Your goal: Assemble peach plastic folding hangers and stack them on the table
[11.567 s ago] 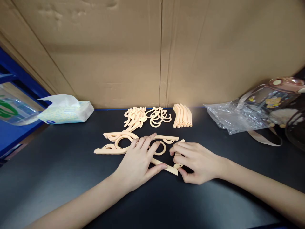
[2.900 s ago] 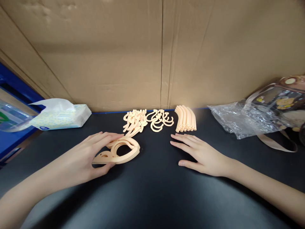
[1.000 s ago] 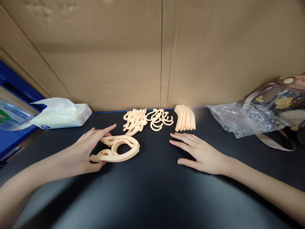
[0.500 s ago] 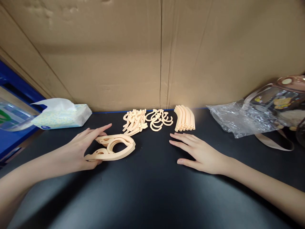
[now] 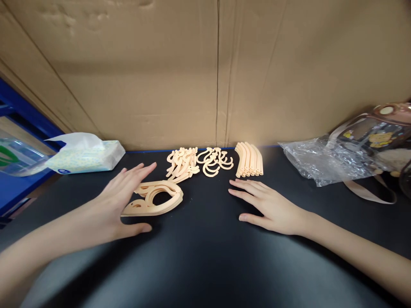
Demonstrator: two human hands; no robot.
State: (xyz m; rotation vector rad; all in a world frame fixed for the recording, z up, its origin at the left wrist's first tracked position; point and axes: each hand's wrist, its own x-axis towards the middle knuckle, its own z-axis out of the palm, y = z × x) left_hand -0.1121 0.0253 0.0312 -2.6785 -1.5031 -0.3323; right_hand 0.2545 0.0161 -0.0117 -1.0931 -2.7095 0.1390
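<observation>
While your left hand rests spread against the stacked curved pieces on the table (right hand flat, empty), squaring seems underway; next, steady the stack's edges.

Stacked hanger pieces, hooks and curved bars: peach-coloured plastic, smooth with a matt to faintly satin finish. Tabletop: black, smooth, semi-glossy, with soft reflections; backing wall of brown corrugated cardboard, matt, creased and dented. Tissue pack: soft printed plastic wrap with white paper tissue; bag: clear, crinkled, glossy film; the bottle behind it appears to be glossy transparent plastic.
</observation>
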